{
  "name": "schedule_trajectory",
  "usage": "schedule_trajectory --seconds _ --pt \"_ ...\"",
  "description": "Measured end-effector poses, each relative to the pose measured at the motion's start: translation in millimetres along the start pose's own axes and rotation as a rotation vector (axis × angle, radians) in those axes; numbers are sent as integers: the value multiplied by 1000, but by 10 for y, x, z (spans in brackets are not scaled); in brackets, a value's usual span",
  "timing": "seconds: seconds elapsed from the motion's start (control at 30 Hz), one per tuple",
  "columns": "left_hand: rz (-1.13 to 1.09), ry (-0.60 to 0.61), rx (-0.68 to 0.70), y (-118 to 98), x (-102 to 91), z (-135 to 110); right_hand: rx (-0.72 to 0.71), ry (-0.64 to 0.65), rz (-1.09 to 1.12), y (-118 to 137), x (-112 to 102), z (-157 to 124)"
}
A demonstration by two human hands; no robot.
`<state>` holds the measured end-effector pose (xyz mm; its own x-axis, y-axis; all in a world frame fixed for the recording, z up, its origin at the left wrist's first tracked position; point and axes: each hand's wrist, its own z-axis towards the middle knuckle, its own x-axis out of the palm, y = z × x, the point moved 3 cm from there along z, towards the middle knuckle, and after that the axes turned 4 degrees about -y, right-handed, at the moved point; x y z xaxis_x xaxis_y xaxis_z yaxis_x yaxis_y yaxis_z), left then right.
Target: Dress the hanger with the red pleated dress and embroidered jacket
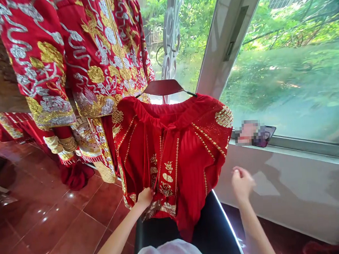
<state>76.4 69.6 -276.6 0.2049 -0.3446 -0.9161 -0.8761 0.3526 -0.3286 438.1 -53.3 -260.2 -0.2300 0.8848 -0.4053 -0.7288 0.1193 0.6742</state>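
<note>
Red garment (188, 167) — gold-patterned, gathered neckline | left fingers (150, 193) clamped on it | right fingers (239, 173) curled together

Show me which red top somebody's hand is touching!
The red top with the gathered neck: the left hand grips its front. The silver-flowered jacket at upper left has no hand on it.

A blouse (184, 152) hangs before the window (282, 88) — jacket (101, 58) at its left.

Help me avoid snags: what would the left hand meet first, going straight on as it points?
Most likely the gold-patterned front panel of the red garment; the left hand already touches the garment's front, though any gap in depth is unclear.
</note>
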Motion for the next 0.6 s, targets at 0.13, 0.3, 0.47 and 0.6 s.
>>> schedule_trajectory --seconds 0.13,0.3,0.47,0.6 --pt "-10 56 200 -238 -777 -165 -253 -551 30 1345 -358 394" --pt "44 -801 721 -924 -2251 -269 -820 -36 -33 2745 152 630" --pt "325 -799 706 -969 -2490 -60 -966 226 -35 2927 530 725" --pt "261 -647 828 -737 -2448 -232 -1064 344 103 2883 307 614"
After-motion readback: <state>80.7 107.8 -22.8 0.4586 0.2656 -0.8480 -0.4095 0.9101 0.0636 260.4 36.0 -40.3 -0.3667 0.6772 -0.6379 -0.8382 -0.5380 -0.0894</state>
